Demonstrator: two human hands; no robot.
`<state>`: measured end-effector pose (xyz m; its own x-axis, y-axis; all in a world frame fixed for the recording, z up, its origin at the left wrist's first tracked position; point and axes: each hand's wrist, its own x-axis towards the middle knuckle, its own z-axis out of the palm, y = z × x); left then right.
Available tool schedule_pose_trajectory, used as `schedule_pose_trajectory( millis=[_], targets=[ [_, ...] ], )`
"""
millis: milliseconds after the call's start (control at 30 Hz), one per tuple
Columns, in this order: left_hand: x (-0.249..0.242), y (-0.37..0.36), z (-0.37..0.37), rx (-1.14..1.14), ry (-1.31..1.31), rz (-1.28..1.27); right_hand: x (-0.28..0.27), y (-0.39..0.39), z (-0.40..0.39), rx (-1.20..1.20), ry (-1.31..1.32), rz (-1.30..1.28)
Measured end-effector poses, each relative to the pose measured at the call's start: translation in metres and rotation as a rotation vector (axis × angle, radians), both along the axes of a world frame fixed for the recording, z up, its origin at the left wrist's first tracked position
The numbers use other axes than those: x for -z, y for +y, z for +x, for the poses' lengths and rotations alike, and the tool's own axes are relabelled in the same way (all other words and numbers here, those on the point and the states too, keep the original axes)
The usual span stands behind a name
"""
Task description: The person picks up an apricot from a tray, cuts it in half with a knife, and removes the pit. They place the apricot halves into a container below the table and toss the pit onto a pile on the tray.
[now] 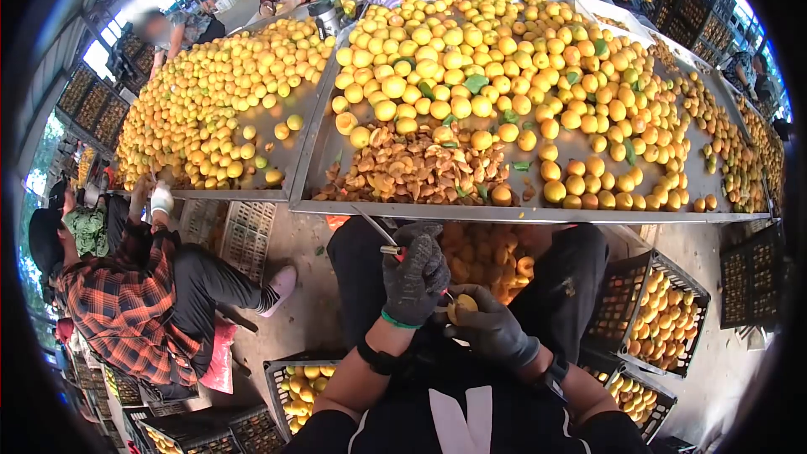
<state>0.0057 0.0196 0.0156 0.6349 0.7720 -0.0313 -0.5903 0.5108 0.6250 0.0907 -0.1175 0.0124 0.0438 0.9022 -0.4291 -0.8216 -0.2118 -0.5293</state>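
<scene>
Biggest of all, here's the metal table point(538, 216), stretching across in front, and it's loaded: a wide heap of yellow fruit point(504, 59), with plenty sitting right along the near lip, where one careless nudge might tip some over. Down on the floor to the right, a dark crate point(620, 301) brims with more, and a leg swinging out could knock it. Smaller now, the pile of split pieces point(420, 170) lies against whole fruit by the table's front edge; if that heap slides, the two could mix. And so to the hands, both gloved: the left hand point(414, 279) is wrapped firmly around a slim tool point(390, 249), its metal shaft poking up past the fist. Just beside and below, the right hand point(494, 329) has its fingers clamped on one small fruit point(461, 309), held below the table edge. They're close together, and that's the main danger: a slick skin could let the fruit twist, and the tool's lower end, if sharp, might skid into a gloved finger.
</scene>
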Motion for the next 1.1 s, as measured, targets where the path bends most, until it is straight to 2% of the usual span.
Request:
schedule_pose_trajectory(
  millis=[133, 200, 233, 300, 333, 400, 533, 600, 833, 933, 1000, 1033, 1100],
  targets=[
    [-0.008, -0.007, -0.002, -0.023, 0.061, 0.068, 0.005, -0.012, 0.003, -0.042, -0.188, 0.025],
    [-0.009, -0.01, 0.0, -0.038, -0.003, 0.118, 0.019, -0.016, 0.002, -0.044, -0.41, 0.115],
    [-0.007, -0.012, 0.001, -0.037, -0.001, 0.113, 0.023, -0.018, 0.0, -0.044, -0.408, 0.11],
    [-0.005, -0.014, 0.006, -0.151, 0.016, 0.096, 0.026, -0.017, -0.003, 0.005, -0.598, 0.164],
    [-0.004, -0.015, 0.006, -0.152, 0.018, 0.09, 0.026, -0.015, -0.004, 0.002, -0.596, 0.159],
    [-0.003, -0.015, 0.006, -0.174, 0.008, 0.036, 0.028, -0.011, -0.008, 0.052, -0.914, 0.282],
    [0.001, -0.018, 0.008, -0.214, 0.047, -0.016, 0.022, -0.011, -0.01, 0.035, -0.907, 0.224],
    [0.001, -0.02, 0.008, -0.176, 0.044, -0.026, 0.017, -0.01, -0.01, 0.05, -1.058, 0.231],
    [0.001, -0.018, 0.009, -0.141, 0.065, -0.113, 0.017, -0.014, -0.012, 0.057, -1.112, 0.164],
    [0.0, -0.018, 0.007, -0.114, 0.081, -0.164, 0.023, -0.016, -0.01, 0.018, -0.991, 0.155],
    [0.005, -0.019, 0.006, -0.077, 0.105, -0.25, 0.015, -0.018, -0.009, 0.014, -0.346, 0.06],
    [0.005, -0.021, 0.006, -0.079, 0.108, -0.254, 0.011, -0.018, -0.009, 0.012, -0.343, 0.055],
    [0.002, -0.02, 0.008, -0.082, 0.149, -0.266, 0.007, -0.016, -0.01, -0.048, -0.805, 0.007]
  ],
)
